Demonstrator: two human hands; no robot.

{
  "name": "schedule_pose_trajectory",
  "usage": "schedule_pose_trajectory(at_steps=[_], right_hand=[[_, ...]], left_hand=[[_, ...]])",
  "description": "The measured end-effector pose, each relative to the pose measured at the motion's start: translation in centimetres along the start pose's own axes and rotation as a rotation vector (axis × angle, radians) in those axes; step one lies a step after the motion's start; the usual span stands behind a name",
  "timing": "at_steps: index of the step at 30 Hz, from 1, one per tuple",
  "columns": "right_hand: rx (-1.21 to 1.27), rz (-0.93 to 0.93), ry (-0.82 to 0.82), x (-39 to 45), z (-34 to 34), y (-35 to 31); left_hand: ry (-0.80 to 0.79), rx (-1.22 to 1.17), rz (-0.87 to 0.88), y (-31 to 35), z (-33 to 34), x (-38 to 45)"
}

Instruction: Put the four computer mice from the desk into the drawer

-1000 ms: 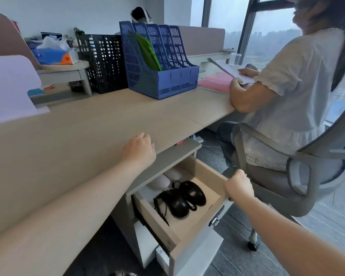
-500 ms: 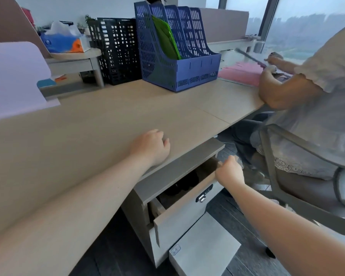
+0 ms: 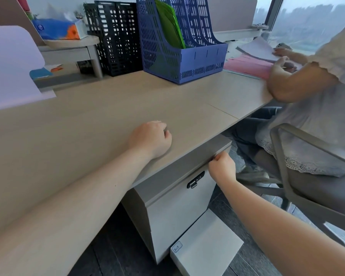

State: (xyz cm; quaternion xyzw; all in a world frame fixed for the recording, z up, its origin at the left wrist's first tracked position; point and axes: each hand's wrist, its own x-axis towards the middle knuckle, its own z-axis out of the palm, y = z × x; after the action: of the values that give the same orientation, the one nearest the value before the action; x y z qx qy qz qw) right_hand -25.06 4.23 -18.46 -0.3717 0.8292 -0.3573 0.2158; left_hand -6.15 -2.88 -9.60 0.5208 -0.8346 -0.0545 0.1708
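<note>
The grey drawer [image 3: 179,204] under the desk is pushed fully in, its front with a black combination lock [image 3: 195,179] flush with the cabinet. No computer mice show; the drawer front hides its inside. My right hand [image 3: 222,166] is curled at the drawer's top right edge, touching it. My left hand [image 3: 150,139] rests knuckles-up on the wooden desk [image 3: 88,124] near its front edge, fingers loosely bent, holding nothing.
A blue file rack [image 3: 179,42] and a black mesh rack [image 3: 116,36] stand at the desk's back. A lower drawer [image 3: 207,248] sticks out near the floor. A person in a grey chair [image 3: 287,160] sits close on the right, handling papers [image 3: 253,62].
The drawer, open with black and white mice inside a second ago, has been pushed shut by my right hand. My left hand stayed on the desk.
</note>
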Motion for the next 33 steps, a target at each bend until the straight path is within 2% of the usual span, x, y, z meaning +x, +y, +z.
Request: schedule_pose_trajectory(at_steps=[14,25,28,30,33], right_hand=[[-0.161,-0.091,-0.102,0.5,-0.4,1.4],[-0.258,-0.121,-0.306,0.1,-2.1,2.2],[-0.387,-0.14,-0.345,-0.5,-3.6,2.5],[-0.433,-0.184,-0.319,-1.3,-5.6,2.2],[-0.342,-0.23,-0.203,-3.1,-10.2,1.3]], left_hand=[[-0.014,-0.003,-0.003,0.1,0.0,-0.2],[-0.027,-0.013,-0.018,0.4,-0.2,-0.7],[-0.031,-0.017,-0.018,0.3,-0.2,-0.9],[-0.037,-0.019,-0.021,0.3,-0.1,-1.0],[-0.05,-0.036,-0.039,0.2,-0.2,-0.9]])
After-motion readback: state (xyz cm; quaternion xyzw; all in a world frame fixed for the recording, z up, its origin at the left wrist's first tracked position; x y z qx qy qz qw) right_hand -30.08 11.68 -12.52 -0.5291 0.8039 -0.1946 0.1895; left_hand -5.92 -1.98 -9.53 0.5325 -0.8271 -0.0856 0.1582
